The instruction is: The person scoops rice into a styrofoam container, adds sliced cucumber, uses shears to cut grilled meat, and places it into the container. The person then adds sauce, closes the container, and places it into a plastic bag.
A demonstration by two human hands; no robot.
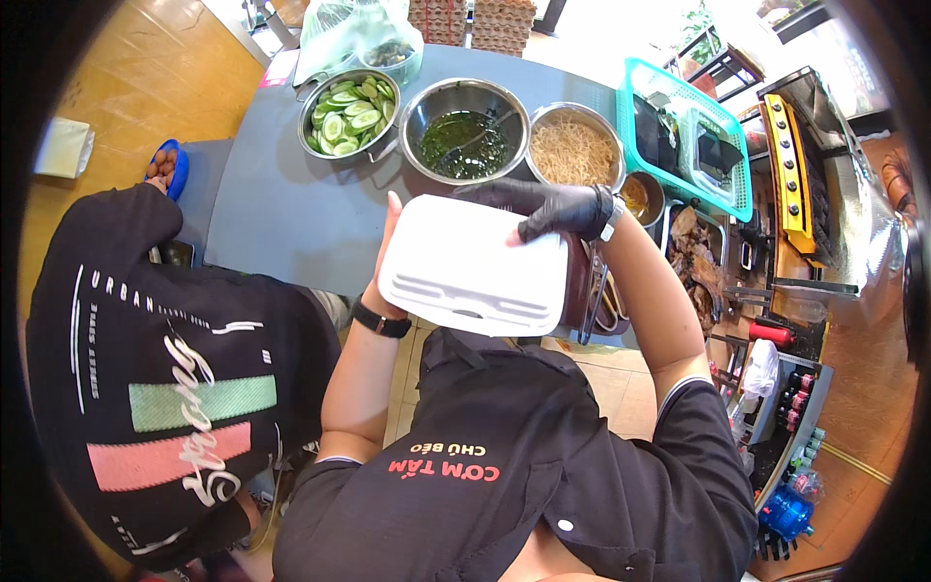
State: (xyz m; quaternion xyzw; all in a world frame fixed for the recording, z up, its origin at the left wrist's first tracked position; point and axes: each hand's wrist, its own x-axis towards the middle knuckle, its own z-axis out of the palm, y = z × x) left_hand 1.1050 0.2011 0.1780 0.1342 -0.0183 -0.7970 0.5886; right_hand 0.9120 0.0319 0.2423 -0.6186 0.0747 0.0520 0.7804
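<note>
A closed white foam takeaway box (473, 262) is held between both hands above the near edge of the grey table. My left hand (389, 269), bare, grips its left side, with the fingers partly hidden behind it. My right hand (556, 211), in a black glove torn at a fingertip, grips the box's upper right corner. Just beyond the box stand a steel bowl of chopped greens in oil (465, 145) with a spoon, a steel bowl of shredded food (574, 149) and a steel pot of sliced cucumber (354, 120). Metal tongs (590, 298) lie right of the box.
A co-worker in a black top (182, 364) is close on the left, near a blue basket of eggs (167, 167). At right are a turquoise basket (684, 138), a small pot (644, 196) and a tray of grilled meat (694, 254). Egg trays (502, 25) stand behind the table.
</note>
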